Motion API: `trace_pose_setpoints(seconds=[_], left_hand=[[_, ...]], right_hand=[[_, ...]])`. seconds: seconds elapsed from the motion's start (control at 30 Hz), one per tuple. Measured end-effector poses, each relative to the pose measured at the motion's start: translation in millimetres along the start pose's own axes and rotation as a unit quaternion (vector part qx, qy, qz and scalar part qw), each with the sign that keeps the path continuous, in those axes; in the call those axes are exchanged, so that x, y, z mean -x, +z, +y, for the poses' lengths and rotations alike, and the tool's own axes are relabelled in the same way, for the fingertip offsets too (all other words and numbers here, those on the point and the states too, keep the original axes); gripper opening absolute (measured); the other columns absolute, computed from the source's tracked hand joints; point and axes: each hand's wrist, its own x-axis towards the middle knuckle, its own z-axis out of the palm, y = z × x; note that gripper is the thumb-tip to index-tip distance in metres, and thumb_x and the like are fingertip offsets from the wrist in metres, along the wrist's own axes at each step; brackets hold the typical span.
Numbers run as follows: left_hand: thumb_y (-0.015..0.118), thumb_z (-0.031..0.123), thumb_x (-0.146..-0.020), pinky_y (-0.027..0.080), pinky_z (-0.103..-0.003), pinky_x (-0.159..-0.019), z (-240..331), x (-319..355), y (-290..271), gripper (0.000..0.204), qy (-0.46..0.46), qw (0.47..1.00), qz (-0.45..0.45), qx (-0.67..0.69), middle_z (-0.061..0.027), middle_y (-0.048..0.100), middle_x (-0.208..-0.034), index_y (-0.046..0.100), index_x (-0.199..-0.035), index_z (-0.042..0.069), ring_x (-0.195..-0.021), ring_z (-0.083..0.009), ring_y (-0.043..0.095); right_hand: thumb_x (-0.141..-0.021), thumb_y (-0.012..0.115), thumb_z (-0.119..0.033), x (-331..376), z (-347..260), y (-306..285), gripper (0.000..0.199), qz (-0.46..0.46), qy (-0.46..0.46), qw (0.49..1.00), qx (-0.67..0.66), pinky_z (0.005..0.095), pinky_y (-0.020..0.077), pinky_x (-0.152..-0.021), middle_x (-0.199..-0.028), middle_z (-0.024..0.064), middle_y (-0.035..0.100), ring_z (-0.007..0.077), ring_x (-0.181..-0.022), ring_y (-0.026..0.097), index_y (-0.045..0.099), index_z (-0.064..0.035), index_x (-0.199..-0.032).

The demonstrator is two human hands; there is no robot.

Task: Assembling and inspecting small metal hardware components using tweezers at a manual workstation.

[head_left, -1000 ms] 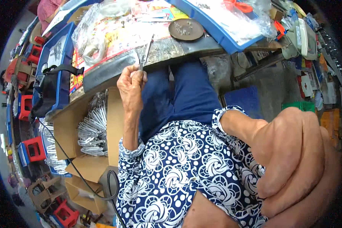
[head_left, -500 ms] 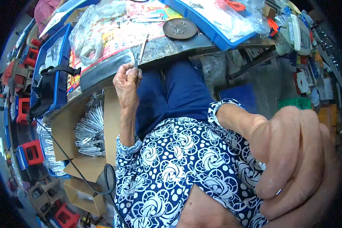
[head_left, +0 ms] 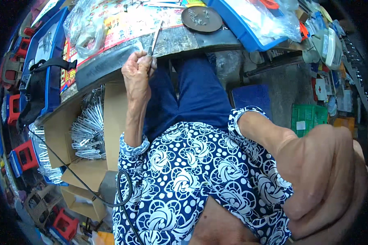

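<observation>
My left hand (head_left: 138,69) is closed at the table's front edge, thumb and fingers pinching a slim metal strip (head_left: 154,40) that points away from me over the tabletop. Its exact kind is unclear. Large and close at the right, my right hand (head_left: 321,175) is raised with its fingers curled in. Whatever those fingers may hold is hidden. Beyond the strip, a round brown dish (head_left: 210,27) bears small shiny metal parts. To the left of my left forearm, a cardboard box (head_left: 113,126) contains many thin silvery metal pieces (head_left: 88,132).
Blue trays stand at the left (head_left: 56,87) and far right (head_left: 255,44) of the table. Plastic bags (head_left: 84,36) lie on printed sheets. A black cable (head_left: 75,181) loops beside the box. Red stools (head_left: 25,155) line the left; a green crate (head_left: 298,116) sits right.
The whole view has shifted slightly, so the table sits higher and farther left. My left hand still pinches the metal strip. My right hand stays raised and curled, a little lower in view.
</observation>
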Motion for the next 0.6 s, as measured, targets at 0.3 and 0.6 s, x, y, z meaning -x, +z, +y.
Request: trace_pose_setpoints(seconds=[0.3, 0.6], left_hand=[[0.051, 0.006, -0.080, 0.025, -0.014, -0.040, -8.0, -7.0, -6.9, 0.010, -0.011, 1.000, 0.013, 0.011, -0.0006, 0.050, -0.061, 0.048, -0.087, -0.001, -0.044, -0.0021, 0.036], [0.048, 0.003, -0.080, 0.026, -0.014, -0.041, 6.4, -10.5, -11.2, 0.011, -0.006, 0.999, 0.051, 0.002, -0.0016, 0.051, -0.061, 0.048, -0.090, -0.001, -0.045, -0.0030, 0.037]], right_hand=[[-0.070, 0.051, -0.003, 14.7, -42.4, -5.7, 0.016, 0.006, 0.046, 0.998, 0.037, 0.0219, 0.0397, -0.032, -0.051, 0.0087, 0.054, 0.0131, -0.036, 0.046, 0.054, 0.0002, -0.054], [-0.070, 0.052, -0.004, 74.2, -136.4, -10.8, 0.015, -0.017, 0.095, 0.995, 0.031, 0.0218, 0.0400, -0.033, -0.051, 0.0084, 0.054, 0.0131, -0.036, 0.046, 0.054, 0.0001, -0.055]])
